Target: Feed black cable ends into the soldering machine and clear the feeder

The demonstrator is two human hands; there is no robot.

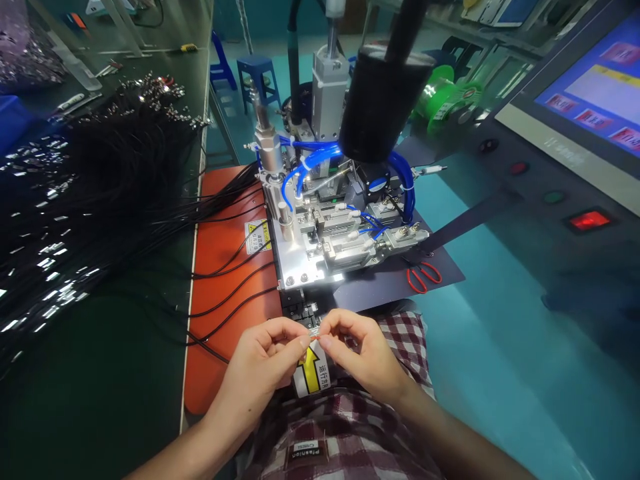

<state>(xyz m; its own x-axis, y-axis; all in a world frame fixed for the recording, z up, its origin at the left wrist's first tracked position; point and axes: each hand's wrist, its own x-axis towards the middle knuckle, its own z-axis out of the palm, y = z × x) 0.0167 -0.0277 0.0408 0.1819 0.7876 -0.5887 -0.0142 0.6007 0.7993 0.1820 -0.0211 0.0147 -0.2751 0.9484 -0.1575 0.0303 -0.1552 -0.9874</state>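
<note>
Both of my hands meet in front of the machine [300, 253], above a white label with a yellow arrow [313, 373]. My left hand [267, 353] is closed in a pinch, thumb against forefinger. Facing it, my right hand [360, 350] pinches in the same way. Between the fingertips shows a small thin orange-red piece [315, 338], held from both sides; its ends are hidden by the fingers. Just behind the fingertips lies the machine's dark track [299, 308]. Black cables [240, 303] run from the machine's left side over the orange plate [210, 247].
A large heap of black cables [125, 147] covers the table at the left. Red-handled scissors [424, 277] lie right of the machine. A black cylinder [383, 100] hangs above it. A control panel with a screen [590, 100] stands at the right, beyond a green spool [443, 100].
</note>
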